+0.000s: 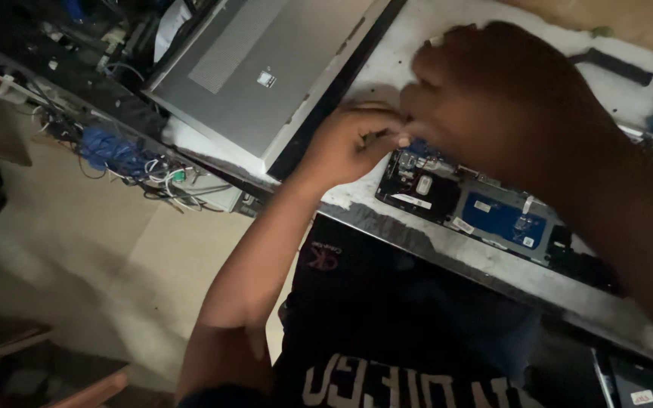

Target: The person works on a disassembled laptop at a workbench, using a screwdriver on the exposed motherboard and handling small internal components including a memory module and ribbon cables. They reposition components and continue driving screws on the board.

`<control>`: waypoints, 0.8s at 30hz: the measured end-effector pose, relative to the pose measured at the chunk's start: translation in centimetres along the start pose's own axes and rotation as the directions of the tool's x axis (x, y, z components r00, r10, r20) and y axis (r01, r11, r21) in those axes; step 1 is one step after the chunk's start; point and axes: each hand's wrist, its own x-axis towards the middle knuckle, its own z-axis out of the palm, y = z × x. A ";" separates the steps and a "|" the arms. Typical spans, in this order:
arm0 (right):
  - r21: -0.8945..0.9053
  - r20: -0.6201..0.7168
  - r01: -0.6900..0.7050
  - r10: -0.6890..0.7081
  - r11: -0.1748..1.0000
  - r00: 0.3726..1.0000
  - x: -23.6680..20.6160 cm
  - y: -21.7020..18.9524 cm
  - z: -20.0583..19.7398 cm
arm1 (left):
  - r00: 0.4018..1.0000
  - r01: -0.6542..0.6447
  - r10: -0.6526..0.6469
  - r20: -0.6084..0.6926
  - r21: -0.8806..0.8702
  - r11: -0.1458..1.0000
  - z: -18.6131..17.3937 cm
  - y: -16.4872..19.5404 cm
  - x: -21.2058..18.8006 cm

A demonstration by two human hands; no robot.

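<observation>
An opened laptop base point(485, 211) with exposed black parts and a blue board lies on the white workbench point(447, 253). My left hand point(349, 143) is at its top-left corner, fingers pinched on something small that I cannot make out. My right hand point(493, 98) hovers close above the same corner, fingers curled down toward the left hand's fingertips, covering much of the base. What the right fingers touch is hidden.
A grey laptop lid point(266, 68) lies face down at the bench's back left. A tangle of blue and white wires point(130, 162) hangs off the left edge. A black strip point(617, 66) rests at the back right. The floor point(77, 249) lies below.
</observation>
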 end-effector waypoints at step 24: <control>-0.094 0.621 0.099 -0.019 0.991 0.783 4.5 -0.8 0.8 | 0.980 0.073 -0.105 -0.169 -0.184 0.980 1.1 -1.4 -0.3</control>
